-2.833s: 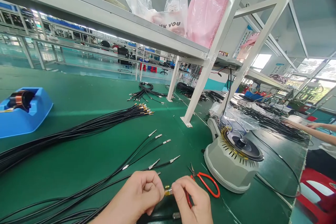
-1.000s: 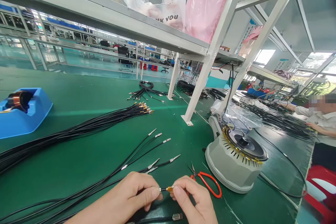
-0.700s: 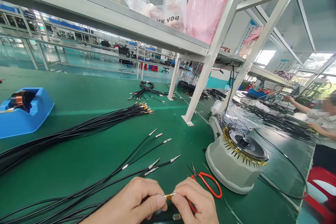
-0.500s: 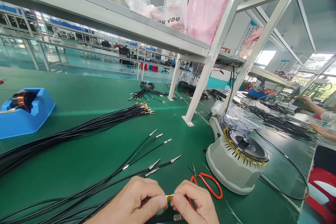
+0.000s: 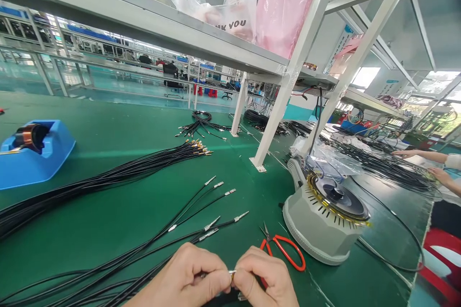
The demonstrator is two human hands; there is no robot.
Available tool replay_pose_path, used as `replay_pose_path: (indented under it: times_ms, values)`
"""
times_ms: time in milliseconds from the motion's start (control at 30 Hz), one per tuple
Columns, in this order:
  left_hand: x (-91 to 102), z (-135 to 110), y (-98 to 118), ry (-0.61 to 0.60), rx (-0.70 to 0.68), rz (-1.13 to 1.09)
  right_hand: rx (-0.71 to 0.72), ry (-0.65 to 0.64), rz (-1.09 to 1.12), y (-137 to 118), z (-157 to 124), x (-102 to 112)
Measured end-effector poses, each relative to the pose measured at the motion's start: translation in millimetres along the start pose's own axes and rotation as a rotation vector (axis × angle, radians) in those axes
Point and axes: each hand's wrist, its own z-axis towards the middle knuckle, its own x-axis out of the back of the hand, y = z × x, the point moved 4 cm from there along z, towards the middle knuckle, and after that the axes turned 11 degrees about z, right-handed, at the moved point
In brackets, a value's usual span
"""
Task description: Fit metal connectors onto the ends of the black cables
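My left hand (image 5: 201, 266) and my right hand (image 5: 264, 271) meet at the bottom middle, thumbs and fingers pinched together. Between their fingertips shows a small metal cable connector (image 5: 232, 272) with a bit of amber tape on it; the fingers cover most of it. Under my right hand part of another metal piece (image 5: 242, 297) peeks out. Just beyond that hand lie red-handled scissors (image 5: 290, 252), partly hidden by it. Black cables (image 5: 151, 252) with bare silver tips spread out beyond and left of my left hand.
A grey round tape dispenser (image 5: 320, 235) stands to the right. Behind the loose cables lies a bundle of black cables (image 5: 137, 170) with amber-wrapped tips. A blue tape holder (image 5: 46, 153) sits at left, a coiled cable bundle (image 5: 201, 117) farther back. White shelf posts (image 5: 277, 120) rise from the table. A co-worker's hands (image 5: 437, 175) reach over cables.
My fingertips have closed in, so less of the amber tape shows and a silver edge appears. At far right, the co-worker's hand has come lower over the cables.
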Motion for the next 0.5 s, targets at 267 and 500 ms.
replay_pose_path:
  times_ms: [267,500]
  values:
    - [-1.5,2.0,0.7,-0.023,0.048,-0.046,-0.075,0.055,0.037,2.8,-1.5,-1.1]
    - [27.7,-2.1,-3.8,-0.167,0.150,0.089,-0.139,0.195,0.066,0.4,-6.2,16.6]
